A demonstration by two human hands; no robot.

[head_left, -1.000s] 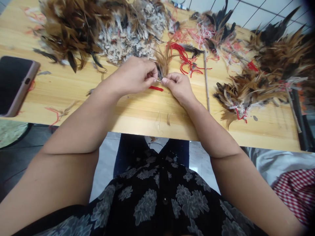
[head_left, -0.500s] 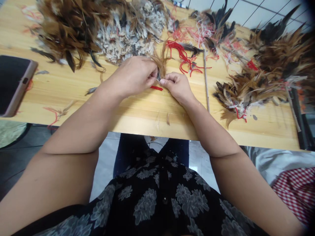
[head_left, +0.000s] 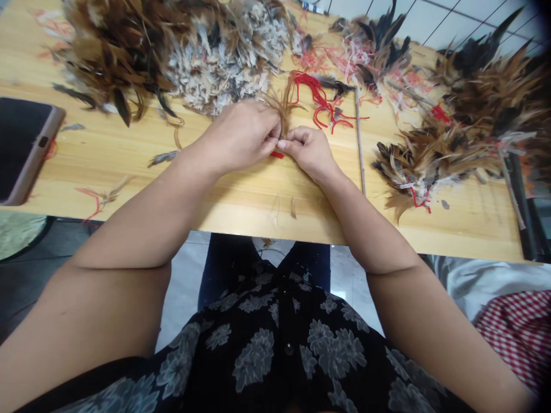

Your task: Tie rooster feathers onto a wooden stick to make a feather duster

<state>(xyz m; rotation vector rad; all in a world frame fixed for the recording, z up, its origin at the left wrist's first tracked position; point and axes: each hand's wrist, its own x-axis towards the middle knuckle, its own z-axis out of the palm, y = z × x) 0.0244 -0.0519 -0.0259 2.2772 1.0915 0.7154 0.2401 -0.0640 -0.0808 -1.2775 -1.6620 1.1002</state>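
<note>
My left hand (head_left: 249, 135) and my right hand (head_left: 312, 150) meet over the wooden table, fingertips touching. Between them stands a small tuft of brown feathers (head_left: 284, 109), tips pointing away from me. The fingers of both hands are pinched at its lower end, which they hide. Just below the fingertips a short red strip (head_left: 276, 154) shows, partly covered by my left hand; whether it is held or lies on the table I cannot tell. Beyond my right hand lies a bunch of red strings (head_left: 312, 86) with a dark feather (head_left: 333, 85) beside it.
A big heap of brown feathers with pale quill ends (head_left: 219, 69) fills the back left. More brown feather bundles (head_left: 422, 149) lie at right. A thin stick (head_left: 360, 143) rests right of my right hand. A phone (head_left: 26, 149) lies at the left edge of the table (head_left: 258, 212).
My left hand has shifted slightly right and closed in on my right fingertips, covering more of the red strip. The tuft's feathers look more fanned out. My right hand has hardly moved.
</note>
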